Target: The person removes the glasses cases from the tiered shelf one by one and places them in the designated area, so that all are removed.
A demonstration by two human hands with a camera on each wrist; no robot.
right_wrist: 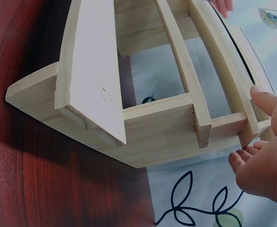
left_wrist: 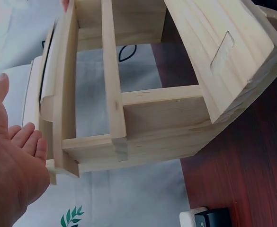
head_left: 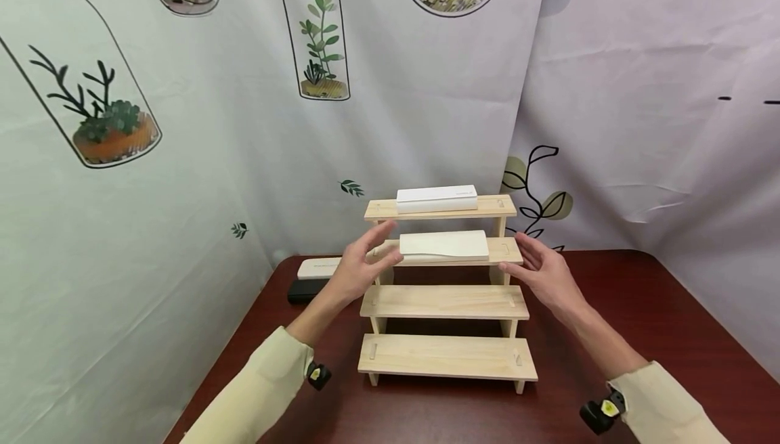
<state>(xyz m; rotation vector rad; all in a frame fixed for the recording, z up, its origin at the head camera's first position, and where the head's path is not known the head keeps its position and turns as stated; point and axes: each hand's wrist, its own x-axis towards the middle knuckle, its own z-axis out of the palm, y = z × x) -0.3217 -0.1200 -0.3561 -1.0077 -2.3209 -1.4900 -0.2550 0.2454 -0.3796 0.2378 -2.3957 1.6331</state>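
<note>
A wooden shelf stand (head_left: 445, 302) with stepped boards stands on the table. One white box (head_left: 436, 200) lies on its top board, and a flatter white box (head_left: 445, 245) lies on the board below. My left hand (head_left: 361, 264), fingers spread, is beside the left end of that second board and overlaps it in the head view. Over at the opposite end is my right hand (head_left: 545, 273), its thumb by the board's front corner and its fingers loosely bent beside the end. In the right wrist view, the right hand (right_wrist: 266, 151) curves around the board's end without gripping it.
Left of the stand, a white case (head_left: 318, 268) and a black case (head_left: 305, 290) sit at the back of the dark red table (head_left: 609, 336). A white curtain (head_left: 244, 112) printed with plants hangs right behind the table.
</note>
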